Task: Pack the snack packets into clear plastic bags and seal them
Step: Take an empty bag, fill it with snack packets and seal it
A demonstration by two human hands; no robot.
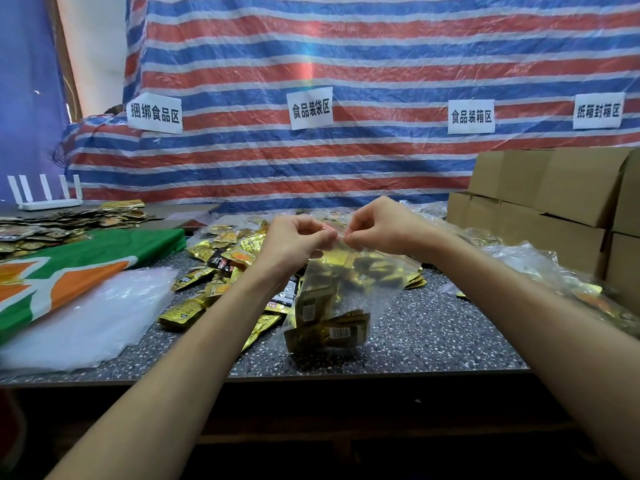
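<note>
**A filled clear bag is pinched at its mouth over a packing table**

A red, white and blue striped tarpaulin [346, 64] is hung across the whole background. Below it a dark speckled table [433, 334] is seen. Brown cardboard boxes [554, 202] are stacked at its right end, and a green and orange sheet [86, 265] is spread at its left. A stack of empty clear bags [86, 320] is laid just beside that sheet. Loose gold and black snack packets [225, 258] are heaped in the middle of the table.

In front of the heap a clear plastic bag [332, 299] holding several packets is held upright, with its lower end seemingly resting on the table. Its top edge is pinched by the left hand [294, 244] and the right hand [384, 226], whose fingertips are brought close together at the mouth.

The seal is judged to be in progress. If the strip is pressed unevenly, or film is caught in it, a gap could be left and packets could spill out. The bag could also tip if it is released while top-heavy.

Four white paper signs are fixed to the tarpaulin. From left to right these are read as 捆绑食品区 [154, 114], 食品装袋区 [310, 108], 食品装箱区 [471, 116] and 纸箱封箱区 [598, 110]. Barcodes are seen on the bagged packets, but their print is too small to be read.
</note>
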